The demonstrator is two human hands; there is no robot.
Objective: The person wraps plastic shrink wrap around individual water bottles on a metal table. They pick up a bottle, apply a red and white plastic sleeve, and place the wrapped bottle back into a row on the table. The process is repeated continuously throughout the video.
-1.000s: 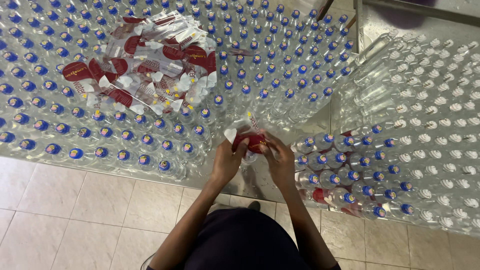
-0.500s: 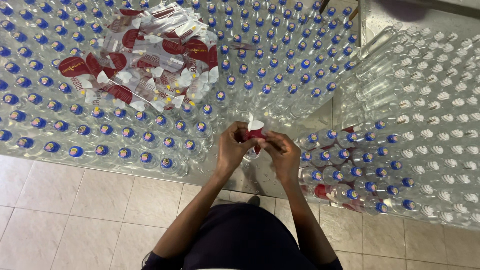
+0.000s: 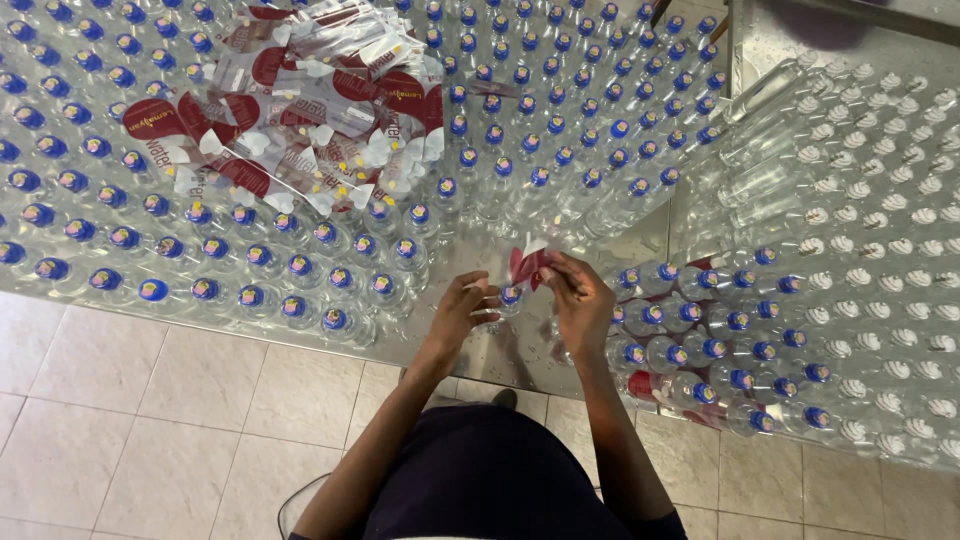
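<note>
Head view looks straight down on a shiny metal table [image 3: 500,355] crowded with clear plastic bottles. The left hand [image 3: 462,312] and right hand [image 3: 580,300] meet over the table's near edge, around one bottle [image 3: 510,297] with a blue cap that stands upright between them. The left hand's grip is clenched on the bottle's side just below the cap. The right hand's fingers pinch a red and white label [image 3: 527,265] that sticks up just behind the cap, touching the bottle's neck; whether it is already round the bottle cannot be told. To the left, rows of blue-capped bottles [image 3: 205,235] fill the table from the near edge to the far edge, standing close together. On top of them, toward the far left corner, lies a loose heap of labels [image 3: 300,110], red and clear, spread flat across the caps. Just to the right of the right hand stands a smaller cluster of blue-capped bottles [image 3: 720,330], some with red bands showing on their sides. Beyond these, along the right edge, white-capped bottles [image 3: 880,260] stand in rows, and a few bare bottles [image 3: 760,150] lie tilted at the far right. Below the table is a pale tiled floor [image 3: 150,420].
</note>
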